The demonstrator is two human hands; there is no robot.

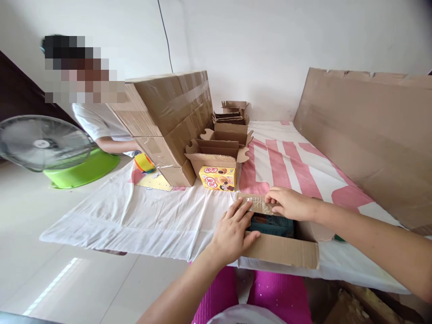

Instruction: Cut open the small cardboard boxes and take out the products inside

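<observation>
An open cardboard box [281, 252] sits at the table's near edge in front of me. Inside lies a dark green package [275, 227], partly hidden by the flaps and my left hand. My left hand [232, 231] rests over the box's left end with fingers spread, its thumb by the near flap. Along the far flap, a strip of crinkled clear plastic [258, 204] stretches between my hands. My right hand [290, 203] has its fingers curled in at the plastic's right end, closed on it.
Left of the box stands a yellow snack box [218, 178], before a row of open cartons [216, 148]. Taped cartons [172, 121] are stacked behind. A large cardboard sheet [367, 139] leans at right. A person [104, 121] sits by a green-based fan [81, 171] at left.
</observation>
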